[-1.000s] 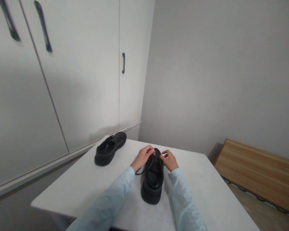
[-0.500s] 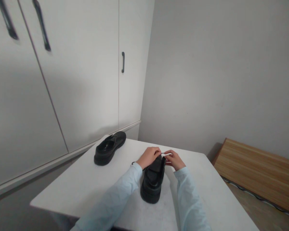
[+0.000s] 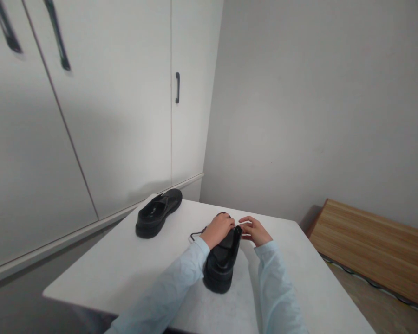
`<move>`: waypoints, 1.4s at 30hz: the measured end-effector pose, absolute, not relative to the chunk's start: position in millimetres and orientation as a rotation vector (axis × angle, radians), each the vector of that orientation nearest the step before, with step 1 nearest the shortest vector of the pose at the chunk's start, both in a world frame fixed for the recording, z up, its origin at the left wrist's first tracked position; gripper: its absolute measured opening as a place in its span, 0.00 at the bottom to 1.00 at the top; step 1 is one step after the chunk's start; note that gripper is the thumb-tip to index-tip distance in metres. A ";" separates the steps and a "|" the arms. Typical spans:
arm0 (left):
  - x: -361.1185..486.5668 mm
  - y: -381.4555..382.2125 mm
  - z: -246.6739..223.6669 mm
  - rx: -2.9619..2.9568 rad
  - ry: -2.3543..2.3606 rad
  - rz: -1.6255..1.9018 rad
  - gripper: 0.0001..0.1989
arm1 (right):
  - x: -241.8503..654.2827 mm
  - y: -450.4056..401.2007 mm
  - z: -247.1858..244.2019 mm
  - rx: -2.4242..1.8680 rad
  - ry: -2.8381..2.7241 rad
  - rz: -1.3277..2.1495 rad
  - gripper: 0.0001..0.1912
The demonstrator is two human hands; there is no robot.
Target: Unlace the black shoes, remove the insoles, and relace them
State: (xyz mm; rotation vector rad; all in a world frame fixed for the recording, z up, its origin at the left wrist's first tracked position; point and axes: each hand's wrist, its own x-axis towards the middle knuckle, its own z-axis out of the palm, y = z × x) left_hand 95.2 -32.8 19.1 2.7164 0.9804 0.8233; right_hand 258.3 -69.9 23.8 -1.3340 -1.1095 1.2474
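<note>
A black shoe (image 3: pixel 220 276) stands on the white table with its heel toward me. My left hand (image 3: pixel 218 230) reaches over its front part, fingers bent and closed at the raised lace flap (image 3: pixel 236 241); what lies in the fingertips is hidden. On the flap's right side, my right hand (image 3: pixel 257 232) pinches at its upper edge, with the index finger arched above. A loose black shoelace (image 3: pixel 195 234) loops out on the table left of my left wrist. The matching shoe (image 3: pixel 156 215) rests farther left, touched by neither hand.
The white table (image 3: pixel 142 273) reaches toward a grey wall (image 3: pixel 316 102). White cabinet doors (image 3: pixel 125 102) with dark handles rise along the left side. A wood-grain board (image 3: pixel 372 246) is at the right, beyond the table edge, with a cable along its lower edge.
My left hand has moved slightly right and down onto the lace flap. The thin lace stretched between both hands no longer shows. More loose lace is visible left of the shoe.
</note>
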 end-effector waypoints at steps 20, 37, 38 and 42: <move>94.8 -38.5 15.6 2.585 1.061 0.881 0.03 | 261.4 -55.9 8.0 -1.632 -1.375 1.025 0.09; 90.2 -26.1 12.7 2.373 0.943 0.982 0.05 | 263.5 -52.8 -0.9 -1.641 -1.516 1.012 0.12; 88.2 -24.2 13.8 2.342 0.925 0.992 0.06 | 263.8 -53.1 -0.3 -1.641 -1.516 1.005 0.12; 75.8 -16.0 19.8 2.246 0.877 0.980 0.08 | 264.4 -54.8 3.0 -1.639 -1.516 0.983 0.11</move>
